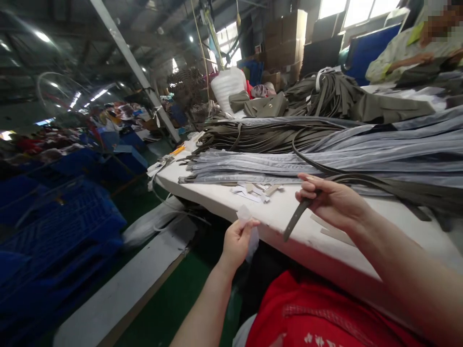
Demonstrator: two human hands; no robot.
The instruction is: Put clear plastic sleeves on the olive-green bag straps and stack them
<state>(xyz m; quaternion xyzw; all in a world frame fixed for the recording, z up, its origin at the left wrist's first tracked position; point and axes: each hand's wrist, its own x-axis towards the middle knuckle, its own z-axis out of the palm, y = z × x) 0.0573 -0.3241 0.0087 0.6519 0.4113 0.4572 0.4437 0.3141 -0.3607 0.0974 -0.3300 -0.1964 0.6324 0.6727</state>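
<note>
Over the table's front edge, my left hand [238,239] pinches a thin whitish piece of paper [244,213], which sticks out above and below the fingers. My right hand [327,200] is closed around a dark olive strap [298,217]. The strap's rounded end, with small holes along it, hangs down to the left of the fingers. Behind that hand lie long bundles of strips wrapped in greyish film [253,164] and a pile of dark straps [267,137]. Small paper scraps [253,192] are scattered on the table between the hands.
The white tabletop [213,196] ends in a rounded left corner. Olive bags [267,106] and a white foam roll [227,89] stand at the back. A co-worker's sleeve [392,53] shows at upper right. Blue crates [65,231] and a long pale board [126,274] are at left.
</note>
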